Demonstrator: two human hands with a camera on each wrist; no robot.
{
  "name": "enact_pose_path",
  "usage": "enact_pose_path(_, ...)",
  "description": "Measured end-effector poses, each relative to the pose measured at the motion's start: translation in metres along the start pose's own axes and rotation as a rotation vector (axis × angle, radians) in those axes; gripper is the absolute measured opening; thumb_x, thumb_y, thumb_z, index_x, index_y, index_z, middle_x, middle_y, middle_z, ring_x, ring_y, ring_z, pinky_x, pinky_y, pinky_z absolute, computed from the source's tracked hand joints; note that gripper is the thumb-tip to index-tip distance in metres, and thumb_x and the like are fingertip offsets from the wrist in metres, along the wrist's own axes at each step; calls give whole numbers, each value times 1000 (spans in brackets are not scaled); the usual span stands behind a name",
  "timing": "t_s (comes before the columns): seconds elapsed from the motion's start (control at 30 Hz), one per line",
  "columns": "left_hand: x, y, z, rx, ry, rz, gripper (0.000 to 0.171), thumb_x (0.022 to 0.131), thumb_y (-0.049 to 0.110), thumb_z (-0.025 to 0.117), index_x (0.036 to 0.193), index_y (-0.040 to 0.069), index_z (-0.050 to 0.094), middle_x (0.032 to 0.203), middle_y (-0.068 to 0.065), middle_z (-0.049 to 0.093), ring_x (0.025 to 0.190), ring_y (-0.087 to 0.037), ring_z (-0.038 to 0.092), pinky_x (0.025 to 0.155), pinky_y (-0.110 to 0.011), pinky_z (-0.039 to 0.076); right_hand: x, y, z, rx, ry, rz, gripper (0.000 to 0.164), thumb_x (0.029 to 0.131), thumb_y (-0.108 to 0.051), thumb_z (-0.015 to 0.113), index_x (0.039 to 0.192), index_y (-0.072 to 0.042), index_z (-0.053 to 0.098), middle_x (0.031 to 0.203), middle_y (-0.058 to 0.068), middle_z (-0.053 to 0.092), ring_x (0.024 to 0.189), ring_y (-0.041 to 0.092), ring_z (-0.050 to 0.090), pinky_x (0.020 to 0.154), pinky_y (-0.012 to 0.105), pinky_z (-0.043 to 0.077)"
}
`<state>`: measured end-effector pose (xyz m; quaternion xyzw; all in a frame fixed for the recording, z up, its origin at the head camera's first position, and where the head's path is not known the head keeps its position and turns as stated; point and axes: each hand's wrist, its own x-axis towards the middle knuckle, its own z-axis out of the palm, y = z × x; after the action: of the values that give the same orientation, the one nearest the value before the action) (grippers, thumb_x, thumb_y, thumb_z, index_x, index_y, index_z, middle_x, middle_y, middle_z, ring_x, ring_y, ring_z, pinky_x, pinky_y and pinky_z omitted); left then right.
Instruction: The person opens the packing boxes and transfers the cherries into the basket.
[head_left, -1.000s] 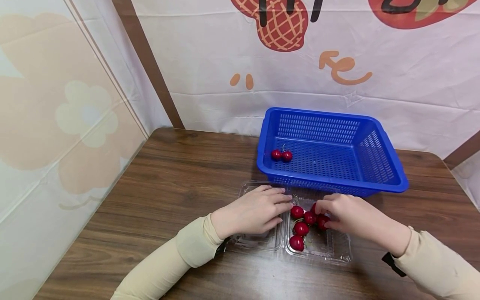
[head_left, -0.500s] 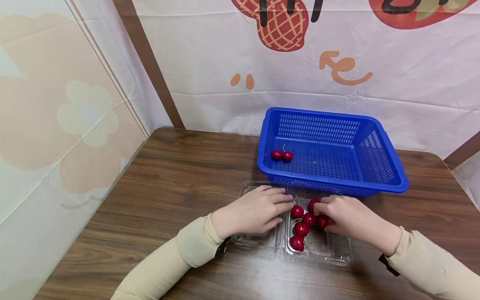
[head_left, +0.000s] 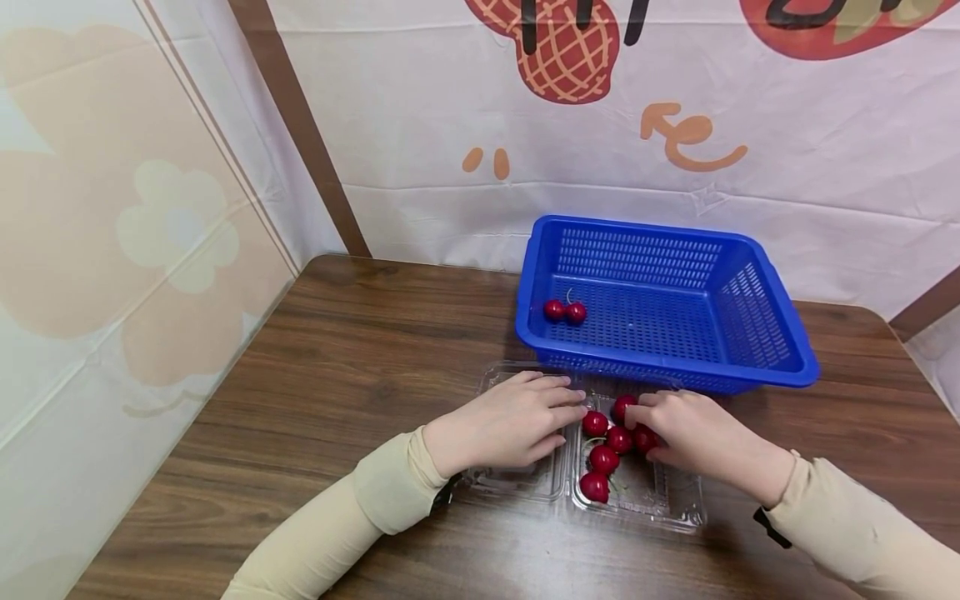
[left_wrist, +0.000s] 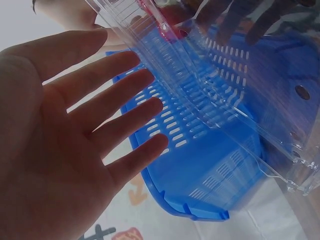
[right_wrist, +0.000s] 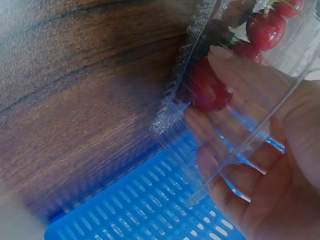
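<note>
Two cherries (head_left: 554, 311) are in the basket (head_left: 652, 325) beyond your fingers; six are left in the tray (head_left: 637, 487). Your right hand (head_left: 697, 437) pinches one cherry (right_wrist: 207, 92), the others left of its fingers. Your left hand (head_left: 510, 421) spreads straight fingers over the lid (head_left: 513, 483). Wood-grain surface (head_left: 360, 375) below, printed cloth (head_left: 405, 125) behind.

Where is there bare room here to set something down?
Mostly the tabletop left of the clear container and blue basket; also the near stretch between both sleeves. The basket's floor is bare right of its two cherries. It's crowded in the container's right half, around more cherries and the right hand; the left hand is over the other half.
</note>
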<state>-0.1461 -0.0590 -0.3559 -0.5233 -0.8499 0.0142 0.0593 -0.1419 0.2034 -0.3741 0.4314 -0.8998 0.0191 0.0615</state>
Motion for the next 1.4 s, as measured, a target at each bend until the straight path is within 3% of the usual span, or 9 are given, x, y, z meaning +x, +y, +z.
enact_pose_path(0.77, 0, 2, 0, 31, 17, 18, 43, 89, 32, 52, 129, 16, 57, 134, -3, 54, 126, -22, 42, 105, -40, 36, 2, 3, 1, 26, -15, 5, 32, 56, -18, 82, 81, -16, 62, 70, -6, 55, 60, 10, 52, 50, 32, 50)
enact_pose_path(1.4, 0, 2, 0, 29, 11, 9, 44, 90, 33, 51, 131, 16, 55, 135, -2, 53, 128, -21, 40, 105, -40, 35, 1, 1, -13, 74, 19, -1, 32, 59, -11, 81, 86, -13, 63, 74, -5, 58, 67, 10, 55, 55, 30, 53)
